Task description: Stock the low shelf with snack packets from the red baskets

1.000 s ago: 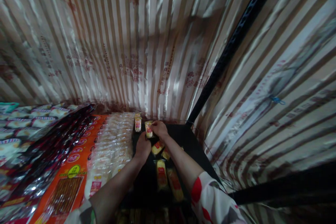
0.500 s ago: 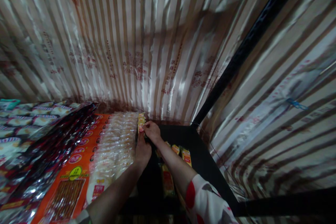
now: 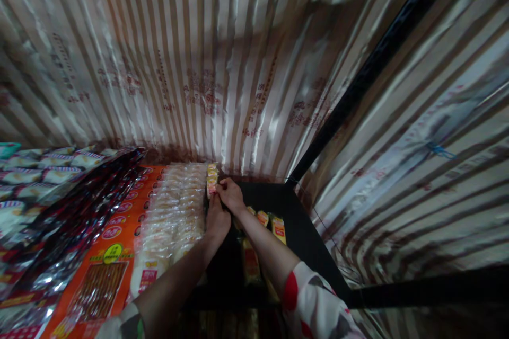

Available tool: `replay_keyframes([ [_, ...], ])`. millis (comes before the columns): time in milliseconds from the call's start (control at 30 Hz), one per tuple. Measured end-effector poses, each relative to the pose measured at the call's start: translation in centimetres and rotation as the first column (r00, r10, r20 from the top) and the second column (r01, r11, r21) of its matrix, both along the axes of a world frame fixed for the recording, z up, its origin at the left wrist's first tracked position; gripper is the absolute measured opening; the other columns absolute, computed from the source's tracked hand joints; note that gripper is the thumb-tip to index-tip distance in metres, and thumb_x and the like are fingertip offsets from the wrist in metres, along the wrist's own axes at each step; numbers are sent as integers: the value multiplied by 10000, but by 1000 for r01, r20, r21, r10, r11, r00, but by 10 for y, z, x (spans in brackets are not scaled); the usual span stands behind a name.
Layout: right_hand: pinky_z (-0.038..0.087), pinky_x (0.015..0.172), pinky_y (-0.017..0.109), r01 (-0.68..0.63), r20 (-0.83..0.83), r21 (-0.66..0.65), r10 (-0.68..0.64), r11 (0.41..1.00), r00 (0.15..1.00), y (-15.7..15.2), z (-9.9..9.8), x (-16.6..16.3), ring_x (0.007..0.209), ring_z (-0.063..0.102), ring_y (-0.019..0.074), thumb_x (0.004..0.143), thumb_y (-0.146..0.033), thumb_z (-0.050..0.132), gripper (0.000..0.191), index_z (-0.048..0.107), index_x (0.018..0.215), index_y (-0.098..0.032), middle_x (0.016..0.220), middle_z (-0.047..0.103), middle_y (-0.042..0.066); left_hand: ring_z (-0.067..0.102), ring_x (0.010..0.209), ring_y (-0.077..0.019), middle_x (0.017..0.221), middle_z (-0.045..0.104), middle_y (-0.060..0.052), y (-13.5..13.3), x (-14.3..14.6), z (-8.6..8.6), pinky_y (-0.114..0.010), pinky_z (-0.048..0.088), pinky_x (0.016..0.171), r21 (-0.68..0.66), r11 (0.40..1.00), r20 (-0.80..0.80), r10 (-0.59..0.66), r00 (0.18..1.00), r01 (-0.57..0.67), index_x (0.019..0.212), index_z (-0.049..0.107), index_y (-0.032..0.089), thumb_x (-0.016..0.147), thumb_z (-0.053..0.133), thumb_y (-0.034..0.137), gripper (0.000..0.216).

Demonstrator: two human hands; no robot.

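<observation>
A short row of small yellow snack packets (image 3: 212, 171) stands at the back of the black shelf (image 3: 270, 190), beside the clear-wrapped packs (image 3: 178, 206). My left hand (image 3: 218, 218) is closed, its fingertips at the front packet of that row. From the right, my right hand (image 3: 232, 195) pinches at the same packet, with its fingertips meeting those of the left. Part of this packet is hidden by my fingers. Beneath my right forearm lie several loose yellow-and-red packets (image 3: 279, 229), partly covered by the arm.
Left of the clear packs lie an orange snack bag (image 3: 104, 275), dark shiny bags (image 3: 85, 212) and white packets (image 3: 59, 175). Striped plastic sheeting (image 3: 222, 63) hangs behind and at the right. A black post (image 3: 342, 100) rises from the shelf's back right corner.
The view has shifted slightly, so everything sits a little higher and further left. Both hands stay at the front yellow packet, and more of the row shows above them.
</observation>
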State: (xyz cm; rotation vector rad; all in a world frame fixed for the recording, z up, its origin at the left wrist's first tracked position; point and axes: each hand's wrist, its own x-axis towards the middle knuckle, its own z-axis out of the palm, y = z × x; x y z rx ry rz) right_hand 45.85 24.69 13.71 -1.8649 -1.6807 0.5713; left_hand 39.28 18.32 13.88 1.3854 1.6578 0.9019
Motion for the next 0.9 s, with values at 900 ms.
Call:
replay_keyframes([
  [900, 430, 674, 221, -23, -83, -147, 10, 989, 996, -88, 26, 65, 717, 642, 136, 831, -233, 495, 361, 499, 1183, -149, 747, 697, 28, 565, 951, -185, 995, 563, -106, -40, 23, -14, -261, 431, 834, 86, 995, -299, 78, 951, -55, 982, 551, 114, 773, 541, 194, 225],
])
